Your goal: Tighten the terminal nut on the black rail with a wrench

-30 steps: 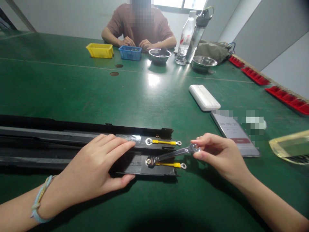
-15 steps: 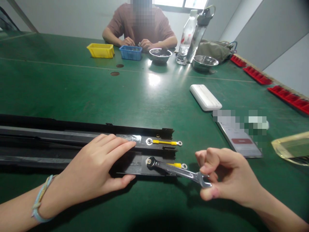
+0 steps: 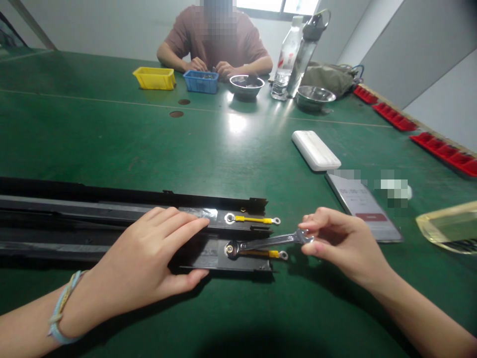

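Note:
My left hand (image 3: 149,253) lies across the near black metal rail (image 3: 201,253), gripping it between the thumb at its near edge and the fingers on the far side. With thumb and fingers, my right hand (image 3: 331,238) pinches the open-jaw end of a combination wrench (image 3: 270,241). The wrench's ring end sits around a brass-coloured nut or stud (image 3: 230,249) near the rail's right end. A yellow wire with ring lugs (image 3: 274,254) runs from there, partly under the wrench. On the parallel far rail (image 3: 238,201) lies a second yellow wire (image 3: 257,220) with ring lugs.
A phone (image 3: 367,209) and a white power bank (image 3: 316,150) lie right of the rails. Further back stand a yellow bin (image 3: 154,78), a blue bin (image 3: 201,82), metal bowls (image 3: 247,89) and bottles (image 3: 285,64). Another person (image 3: 216,44) sits opposite.
My right hand has swung the wrench's free end away from me, counter-clockwise around the nut. Its ring end stays in place. My left hand has not moved.

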